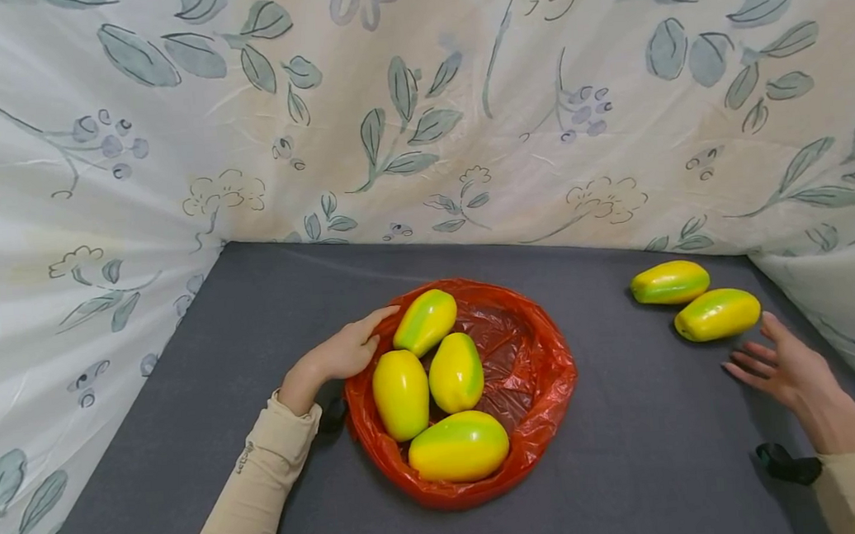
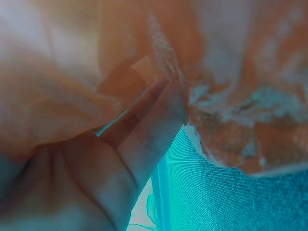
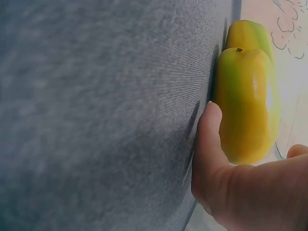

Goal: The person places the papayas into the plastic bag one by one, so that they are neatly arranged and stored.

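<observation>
A red plastic bag (image 1: 547, 374) lies opened out in a round shape on the grey cloth, with several yellow-green papayas (image 1: 401, 395) along its left and front side. My left hand (image 1: 344, 351) holds the bag's upper left edge; in the left wrist view the plastic (image 2: 120, 72) covers part of the palm and fingers. Two more papayas lie side by side at the far right, a rear one (image 1: 670, 282) and a front one (image 1: 719, 314). My right hand (image 1: 787, 362) is right beside the front one, fingers spread and relaxed, holding nothing.
Dark grey cloth (image 1: 634, 451) covers the table. A floral curtain (image 1: 417, 119) rises behind it and along both sides, close beyond the two papayas on the right. Dark wrist straps (image 1: 787, 463) sit at the sleeve cuffs.
</observation>
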Tool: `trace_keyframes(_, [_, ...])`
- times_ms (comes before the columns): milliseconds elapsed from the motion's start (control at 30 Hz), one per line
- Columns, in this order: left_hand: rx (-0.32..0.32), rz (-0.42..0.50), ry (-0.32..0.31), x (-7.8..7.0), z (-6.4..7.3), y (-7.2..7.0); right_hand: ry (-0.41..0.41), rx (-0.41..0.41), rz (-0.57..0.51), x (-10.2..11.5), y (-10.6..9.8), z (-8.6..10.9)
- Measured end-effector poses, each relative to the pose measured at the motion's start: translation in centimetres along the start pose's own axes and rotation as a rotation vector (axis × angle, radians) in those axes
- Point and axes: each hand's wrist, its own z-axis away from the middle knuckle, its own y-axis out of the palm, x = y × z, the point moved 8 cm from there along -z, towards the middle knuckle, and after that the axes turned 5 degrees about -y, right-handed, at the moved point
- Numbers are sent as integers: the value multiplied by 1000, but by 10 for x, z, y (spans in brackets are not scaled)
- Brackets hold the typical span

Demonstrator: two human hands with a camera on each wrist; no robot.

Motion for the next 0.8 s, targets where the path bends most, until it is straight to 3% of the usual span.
trace_keyframes(100, [0, 2, -2, 1, 0, 0, -4, -1, -12, 1, 3, -5])
trace_keyframes(267, [-6, -2, -1, 1, 1, 0, -10, -3, -54, -1, 2, -30])
trace_keyframes(400, [-4, 2, -2, 0, 1, 0, -12, -28, -17, -1, -1, -46])
trace_keyframes(600, [2, 5, -9, 2, 0, 1, -18, -27, 33, 5, -1, -55])
trace_keyframes(800, [5, 8, -9, 1, 0, 0, -50, 27, 64, 7, 1, -63])
